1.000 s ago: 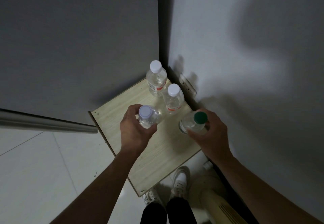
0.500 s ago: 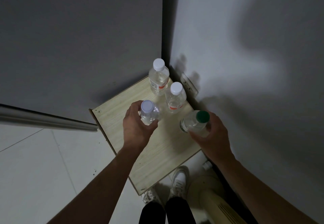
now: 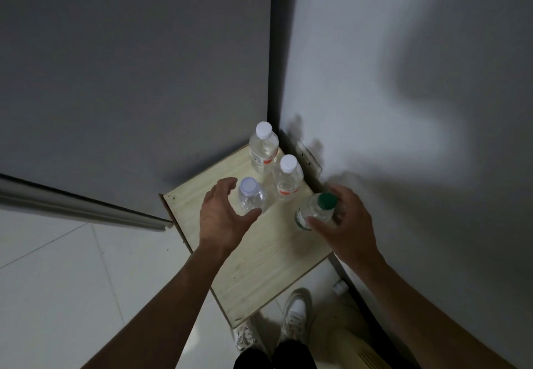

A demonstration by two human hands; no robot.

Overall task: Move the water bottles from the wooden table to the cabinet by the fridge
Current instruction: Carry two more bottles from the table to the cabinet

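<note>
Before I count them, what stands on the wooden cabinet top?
Four water bottles on the cabinet top: three white-capped, one green-capped bottle. Their bases are partly hidden by hands.

The small square cabinet top [image 3: 259,256] is pale matt wood with a fine straight grain. The four clear, glossy plastic water bottles [image 3: 287,186] carry smooth plastic caps, three white and one green [image 3: 327,200]. The white floor tiles [image 3: 72,267] look smooth and faintly glossy; the grey walls [image 3: 129,65] are matt.
</note>
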